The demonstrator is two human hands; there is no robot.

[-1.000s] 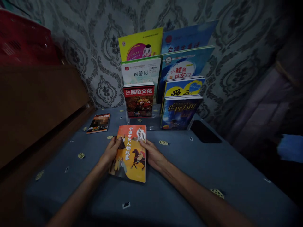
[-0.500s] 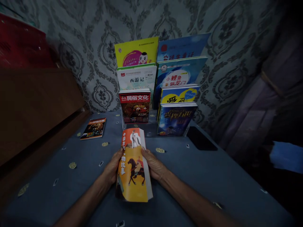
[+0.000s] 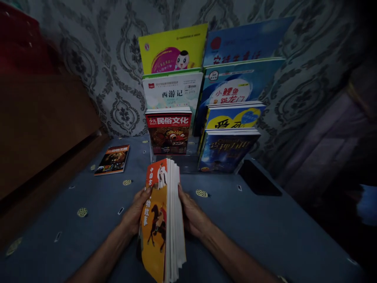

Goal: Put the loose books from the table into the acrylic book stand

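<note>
At the near middle: between your two hands, an orange-and-yellow paperback book is held upright at a tilt, cover to the left and page edges to the right.
Left hand: your left hand is closed on the book's left side, thumb on the cover.
Right hand: your right hand grips the opposite side, thumb by the page edges.
Horse-and-rider cover: white characters run down its left part.
White pages: slightly fanned; you cannot tell whether the near end touches the dark blue pineapple-print cloth.
Clear plastic stand: just beyond your book, the stand bears two columns of books.
Stand, left: a red-and-dark book in front, a pale green book, then a lime-yellow book.
Stand, right: a dark blue book stands foremost.
Far left: a small black-and-orange book lies flat.
Far right: a flat black rectangular object lies just beside the stand.
</note>
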